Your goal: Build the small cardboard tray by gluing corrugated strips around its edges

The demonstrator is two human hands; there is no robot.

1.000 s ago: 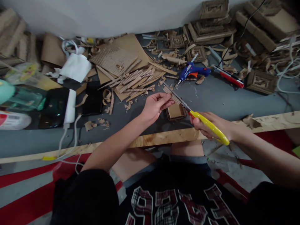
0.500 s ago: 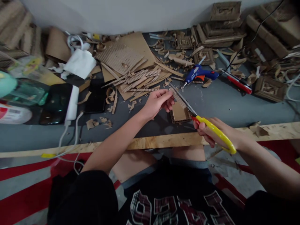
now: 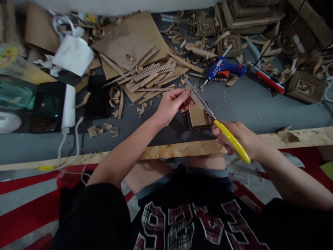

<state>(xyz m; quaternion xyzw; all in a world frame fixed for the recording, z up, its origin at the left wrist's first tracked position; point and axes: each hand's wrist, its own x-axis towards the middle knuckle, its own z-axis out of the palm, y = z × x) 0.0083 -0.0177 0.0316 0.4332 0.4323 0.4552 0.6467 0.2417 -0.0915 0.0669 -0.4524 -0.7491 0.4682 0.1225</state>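
Observation:
Between the thumb and fingers of my left hand (image 3: pixel 173 104) is a small strip of corrugated cardboard (image 3: pixel 197 100), its ridges showing. My right hand (image 3: pixel 234 137) is closed round the yellow handle of a pair of scissors (image 3: pixel 229 139). Their long metal blades point up and left, lying along the strip's edge. Below the blades a small cardboard box (image 3: pixel 198 118) with a flat brown base rests on the table, partly hidden by the strip and the scissors. A blue glue gun (image 3: pixel 222 71) lies just beyond, nozzle toward me.
A heap of corrugated strips (image 3: pixel 153 76) lies on cardboard sheets behind my left hand. To the right are a red-handled cutter (image 3: pixel 270 81) and a cardboard frame piece (image 3: pixel 307 88). A black phone (image 3: pixel 97 100) and a white toilet roll (image 3: pixel 73 53) are on the left. A wooden edge (image 3: pixel 179 149) borders the table.
The scissor handles have come closer together, and the blades have closed along the strip. My view has shifted slightly, so the table's things sit higher. Both hands keep their holds.

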